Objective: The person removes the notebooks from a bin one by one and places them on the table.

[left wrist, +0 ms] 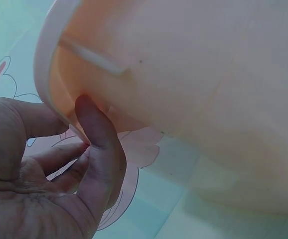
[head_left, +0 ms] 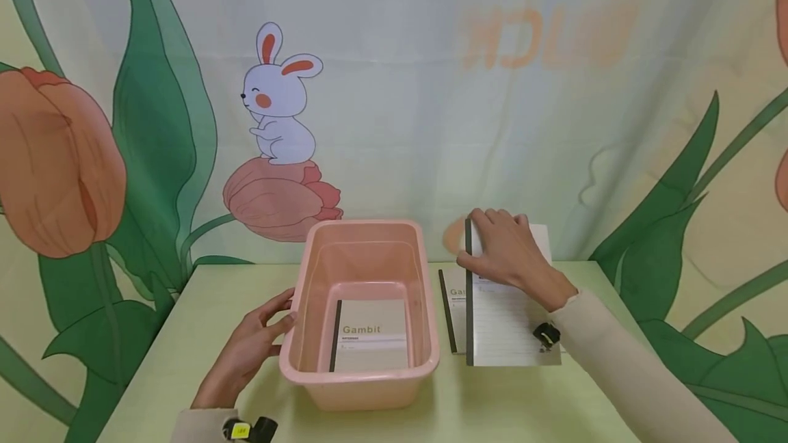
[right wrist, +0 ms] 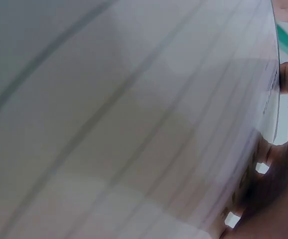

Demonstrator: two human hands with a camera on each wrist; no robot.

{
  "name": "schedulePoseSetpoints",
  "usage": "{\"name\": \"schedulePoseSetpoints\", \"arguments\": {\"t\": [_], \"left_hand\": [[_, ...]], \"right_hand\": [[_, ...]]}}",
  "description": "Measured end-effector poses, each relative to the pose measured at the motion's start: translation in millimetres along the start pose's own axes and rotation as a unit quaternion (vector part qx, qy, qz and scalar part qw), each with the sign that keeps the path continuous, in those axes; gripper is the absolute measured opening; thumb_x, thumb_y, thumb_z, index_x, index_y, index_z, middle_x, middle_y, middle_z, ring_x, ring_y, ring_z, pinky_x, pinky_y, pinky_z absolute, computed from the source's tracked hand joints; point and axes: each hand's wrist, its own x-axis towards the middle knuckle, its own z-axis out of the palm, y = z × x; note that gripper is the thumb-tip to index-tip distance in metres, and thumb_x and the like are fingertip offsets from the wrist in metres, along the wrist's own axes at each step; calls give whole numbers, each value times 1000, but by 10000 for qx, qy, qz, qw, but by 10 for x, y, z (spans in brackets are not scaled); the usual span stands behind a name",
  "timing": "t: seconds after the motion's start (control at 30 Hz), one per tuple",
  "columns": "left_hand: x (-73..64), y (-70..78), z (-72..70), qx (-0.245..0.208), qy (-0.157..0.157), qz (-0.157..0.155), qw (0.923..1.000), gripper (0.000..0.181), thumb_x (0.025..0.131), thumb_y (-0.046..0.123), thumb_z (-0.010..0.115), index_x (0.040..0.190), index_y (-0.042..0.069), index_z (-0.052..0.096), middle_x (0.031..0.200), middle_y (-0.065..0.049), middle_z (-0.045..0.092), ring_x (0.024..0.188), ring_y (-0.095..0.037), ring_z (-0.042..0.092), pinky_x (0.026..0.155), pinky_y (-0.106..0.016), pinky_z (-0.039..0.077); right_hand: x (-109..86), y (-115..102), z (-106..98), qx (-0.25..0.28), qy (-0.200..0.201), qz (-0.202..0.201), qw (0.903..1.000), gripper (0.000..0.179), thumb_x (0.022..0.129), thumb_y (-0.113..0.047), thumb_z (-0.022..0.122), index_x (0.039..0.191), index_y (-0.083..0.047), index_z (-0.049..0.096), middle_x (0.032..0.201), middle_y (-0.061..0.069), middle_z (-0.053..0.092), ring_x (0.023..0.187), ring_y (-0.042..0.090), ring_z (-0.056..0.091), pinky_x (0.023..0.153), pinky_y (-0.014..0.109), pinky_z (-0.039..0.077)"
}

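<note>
- Landmark: pink basin (head_left: 363,392), standing on the pale green worktop (head_left: 185,340), its mouth facing up.
- Left hand (head_left: 252,344): at the basin's left rim; fingers curled in against the lip, grasping it, as the left wrist view also shows.
- Right hand (head_left: 507,248): to the right of the basin; fingers grasping the held notebook (head_left: 507,327) near its upper end, thumb by the dark spine.
- Held notebook: right of the basin, apart from it; pale lined face toward the head camera, spine on the side nearest the basin. Whether its lower edge touches the worktop: cannot tell.
- Lying notebook (head_left: 457,316): just beside the basin on its right, on the worktop, partly hidden by the held notebook.
- Inner notebook (head_left: 369,354): flat inside the basin, on its bottom; cover reads "Gambit", dark spine toward the basin's left wall.
- Printed curtain (head_left: 394,122): behind the basin, bearing tulips and a white rabbit (head_left: 283,108).
- Right wrist view: mostly ruled lines, blurred; fingers at the notebook's edge.
</note>
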Motion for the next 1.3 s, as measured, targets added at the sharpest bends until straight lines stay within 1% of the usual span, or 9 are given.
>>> {"name": "schedulePoseSetpoints", "arguments": {"t": [0.13, 0.27, 0.4, 0.63, 0.83, 0.97, 1.07, 1.17, 1.3], "left_hand": [[-31, 1, 0, -16, -9, 24, 10000, 57, 102, 28, 54, 154, 23, 33, 150, -13, 36, 122, -25, 56, 88, -40, 58], [-47, 1, 9, 9, 14, 5, 10000, 57, 101, 28, 54, 154, 23, 33, 150, -13, 36, 123, -26, 55, 89, -41, 58], [-51, 4, 3, 65, 23, -16, 10000, 59, 101, 30, 56, 154, 24, 32, 151, -13, 36, 124, -29, 54, 90, -42, 58], [-56, 30, -41, 50, 62, 9, 10000, 60, 100, 31, 56, 155, 25, 32, 150, -14, 36, 124, -28, 54, 90, -41, 58], [-44, 17, -13, 65, 13, 31, 10000, 60, 100, 32, 57, 154, 25, 32, 150, -13, 36, 123, -28, 54, 90, -41, 58], [-33, 9, 21, 129, 5, 61, 9999, 61, 100, 33, 57, 155, 24, 32, 149, -14, 37, 122, -28, 55, 89, -41, 58], [-21, 20, 41, 155, -3, 72, 9999, 61, 99, 33, 57, 154, 25, 32, 149, -13, 37, 122, -29, 55, 89, -40, 58], [-11, 36, 50, 163, -51, 58, 9998, 62, 99, 35, 57, 155, 26, 32, 150, -13, 36, 125, -31, 53, 90, -41, 58], [-29, 37, 39, 195, -38, -105, 9997, 63, 99, 36, 56, 156, 27, 29, 153, -13, 34, 130, -32, 49, 91, -40, 58]], "right_hand": [[-268, 220, 304, -28, -145, 81, 9999, 51, 78, -50, 60, 114, -14, 55, 97, 4, 61, 91, 27, 56, 78, 47, 36], [-529, 333, 619, -33, -238, 101, 9997, 52, 78, -49, 62, 114, -13, 56, 100, 5, 63, 93, 27, 58, 77, 47, 37], [-724, 351, 899, -22, -381, 123, 9992, 53, 76, -48, 64, 116, -14, 57, 99, 3, 63, 92, 26, 58, 75, 45, 38], [-914, 289, 1311, -134, -594, 16, 9981, 54, 76, -51, 64, 117, -16, 57, 98, 1, 64, 88, 23, 58, 73, 43, 39], [-1075, 238, 1521, -82, -900, 43, 9959, 53, 76, -52, 65, 116, -18, 58, 95, 0, 63, 86, 21, 57, 72, 42, 38], [-1145, 231, 1628, -40, -1012, -70, 9948, 52, 78, -51, 65, 116, -16, 58, 97, 3, 65, 88, 23, 58, 71, 43, 38], [-1167, 235, 1676, 5, -1048, -106, 9944, 54, 79, -52, 67, 117, -16, 56, 101, 4, 65, 90, 24, 59, 71, 43, 39], [-1169, 247, 1722, 3, -1171, 22, 9931, 56, 79, -54, 68, 118, -16, 55, 104, 3, 65, 93, 23, 59, 72, 42, 39], [-1166, 252, 1797, 200, -1406, 117, 9898, 56, 80, -56, 67, 118, -17, 55, 105, 2, 61, 95, 22, 56, 72, 39, 37]]}}
